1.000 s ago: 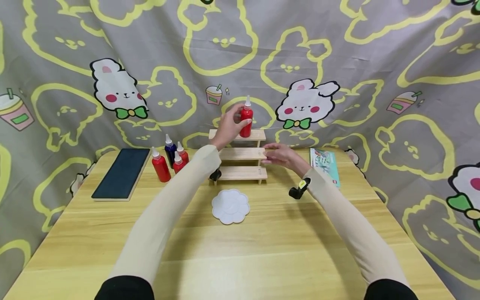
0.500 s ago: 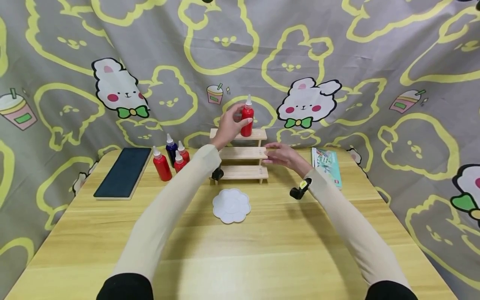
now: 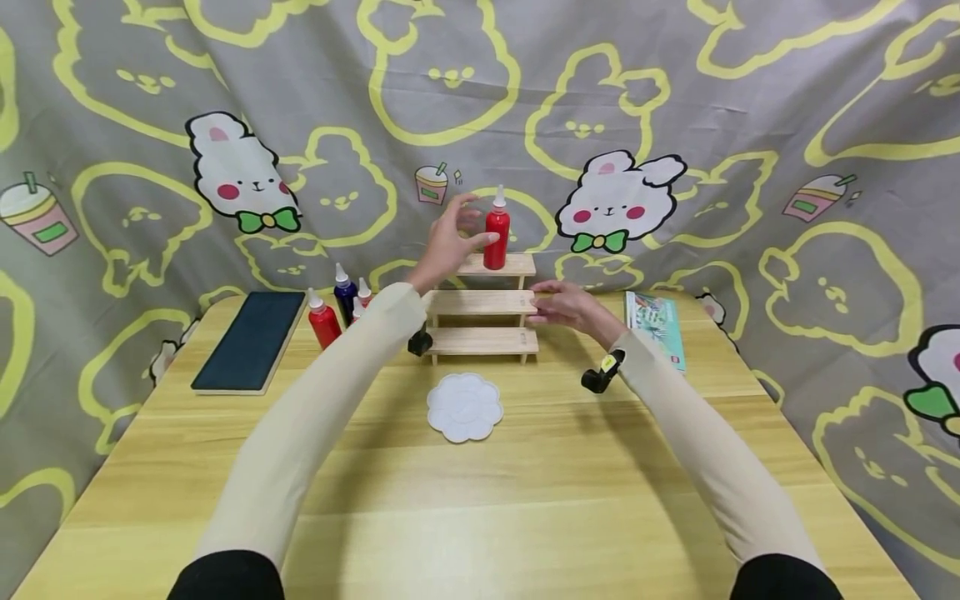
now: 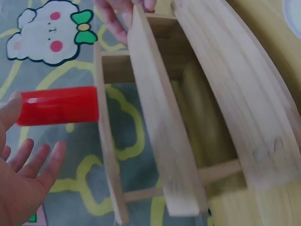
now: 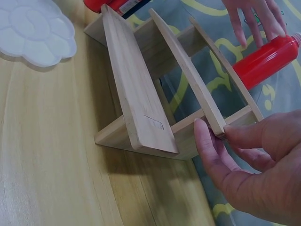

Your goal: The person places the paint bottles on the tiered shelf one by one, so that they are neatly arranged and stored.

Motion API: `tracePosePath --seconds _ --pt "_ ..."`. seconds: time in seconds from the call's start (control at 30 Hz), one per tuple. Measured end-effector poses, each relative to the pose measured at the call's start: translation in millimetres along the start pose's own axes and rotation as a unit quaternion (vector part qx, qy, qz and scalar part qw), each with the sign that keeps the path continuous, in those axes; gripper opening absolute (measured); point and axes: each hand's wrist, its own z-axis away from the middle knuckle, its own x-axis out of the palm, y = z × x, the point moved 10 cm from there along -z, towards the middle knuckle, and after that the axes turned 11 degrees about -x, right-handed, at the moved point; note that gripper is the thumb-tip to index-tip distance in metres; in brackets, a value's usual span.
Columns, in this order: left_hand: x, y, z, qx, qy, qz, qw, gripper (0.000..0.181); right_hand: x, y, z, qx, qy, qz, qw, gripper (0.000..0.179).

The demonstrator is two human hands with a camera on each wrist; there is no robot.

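A red squeeze bottle [image 3: 496,241] with a white nozzle stands upright on the top tier of a three-step wooden display stand [image 3: 480,301]. My left hand [image 3: 448,242] is just left of the bottle, its fingers spread and the thumb tip right at the bottle's side. In the left wrist view the fingers of that hand [image 4: 28,174] are away from the red body. With thumb and fingers, my right hand [image 3: 566,307] pinches the right end of the middle tier. The right wrist view has this hand [image 5: 263,165] gripping the board's end [image 5: 214,117].
Left of the stand are a red bottle [image 3: 324,323], a dark blue bottle [image 3: 344,293] and other red ones, partly hidden by my left sleeve. A dark board [image 3: 250,342] lies farther left. In front is a white flower-shaped palette [image 3: 465,407]; at right, a teal book [image 3: 657,327].
My left hand has loosened its grip on the red bottle and drawn back to the left, fingers spreading. The bottle stays on the top tier. My right hand keeps its hold on the stand.
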Motion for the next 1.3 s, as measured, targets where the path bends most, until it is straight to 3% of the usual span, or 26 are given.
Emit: tracePosePath --seconds 0.23,0.4,0.53,0.83,1.07,1.3 --pt "-17.8 13.6 16.7 0.016 0.004 -0.027 0.9995 0.065 -0.9 -1.6 1.4 -0.008 0.001 -0.003 1.0000 0.055" --pt "-21.3 24.2 41.3 0.058 -0.029 -0.081 0.9946 0.055 2.2 2.0 2.6 0.001 -0.003 -0.009 1.0000 0.057" --pt "-31.7 28.7 58.4 0.082 -0.029 -0.093 0.9919 0.044 1.4 1.1 2.9 -0.002 -0.002 -0.012 0.9999 0.057" --pt "-67.2 16.5 84.2 0.100 0.014 -0.097 0.9901 0.027 2.4 1.1 2.7 -0.004 0.001 -0.015 0.9999 0.057" --pt "-91.5 1.6 102.7 0.107 0.032 -0.113 0.9873 0.025 1.7 0.6 2.9 -0.007 -0.001 -0.018 0.9998 0.057" --pt "-117.4 -12.1 121.4 0.112 0.071 -0.138 0.9815 0.023 1.9 1.4 2.2 -0.004 -0.004 -0.020 0.9998 0.056"
